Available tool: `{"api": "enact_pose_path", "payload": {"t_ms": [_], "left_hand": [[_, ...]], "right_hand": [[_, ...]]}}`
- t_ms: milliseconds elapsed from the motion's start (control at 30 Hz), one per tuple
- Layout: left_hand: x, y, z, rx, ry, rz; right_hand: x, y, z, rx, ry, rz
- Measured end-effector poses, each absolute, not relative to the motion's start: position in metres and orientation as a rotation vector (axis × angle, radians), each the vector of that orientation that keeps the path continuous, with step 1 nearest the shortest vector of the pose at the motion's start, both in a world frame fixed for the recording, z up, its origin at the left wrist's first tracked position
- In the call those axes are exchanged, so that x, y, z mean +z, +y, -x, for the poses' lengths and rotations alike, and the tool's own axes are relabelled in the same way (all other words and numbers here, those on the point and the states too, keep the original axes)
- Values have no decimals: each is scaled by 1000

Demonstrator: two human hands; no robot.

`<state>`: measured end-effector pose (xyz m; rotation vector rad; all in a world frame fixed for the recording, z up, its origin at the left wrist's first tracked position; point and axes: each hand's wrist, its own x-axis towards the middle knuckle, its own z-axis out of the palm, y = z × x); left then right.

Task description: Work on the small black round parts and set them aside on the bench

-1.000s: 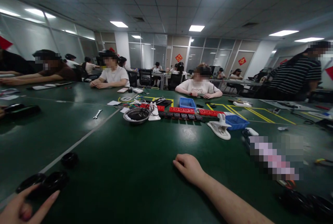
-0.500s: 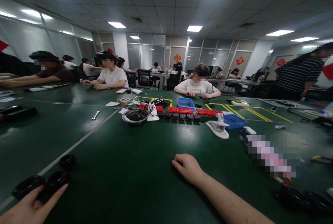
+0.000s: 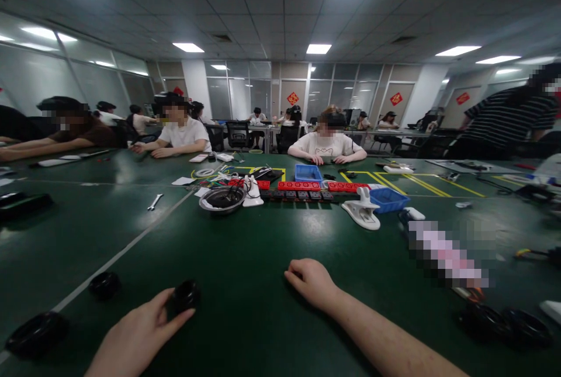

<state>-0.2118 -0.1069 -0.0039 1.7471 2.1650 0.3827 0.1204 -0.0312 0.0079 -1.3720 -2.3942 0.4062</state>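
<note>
Between the thumb and fingers of my left hand [image 3: 146,327] is a thick, glossy black ring [image 3: 184,297], held just over the green table at the lower left. A smaller black ring [image 3: 104,285] lies to the left of that hand, and a larger one [image 3: 37,335] sits nearer the left edge. My right hand [image 3: 312,280] rests on the tabletop near the middle with its fingers curled in; no object shows in it.
Ahead lie a metal bowl [image 3: 222,199], red socket strips [image 3: 298,186], a white clip base [image 3: 363,213] and blue bins [image 3: 388,199]. A wrench [image 3: 155,202] lies at left, more black rings [image 3: 526,328] at lower right. Co-workers sit across the table [image 3: 245,260].
My left hand has moved to the right with one black ring, away from the other two. My right hand keeps its place on the table. The view has shifted slightly.
</note>
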Motion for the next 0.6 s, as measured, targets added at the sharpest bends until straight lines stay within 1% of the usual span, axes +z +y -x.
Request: {"api": "enact_pose_path", "payload": {"t_ms": [100, 167, 267, 333, 467, 600], "left_hand": [[20, -80, 155, 307, 1921, -1900], [29, -59, 118, 324, 1793, -2023], [31, -29, 66, 308, 1685, -2095], [30, -14, 39, 283, 1648, -2142], [28, -2, 11, 334, 1575, -2193], [25, -3, 14, 344, 1553, -2201]], "right_hand": [[8, -30, -122, 491, -2331, 1350], [9, -26, -128, 621, -2235, 1313], [12, -12, -148, 867, -1967, 1307], [14, 0, -166, 957, -1801, 1357], [11, 18, -191, 971, -1670, 1452], [7, 22, -192, 1016, -1673, 1442]]}}
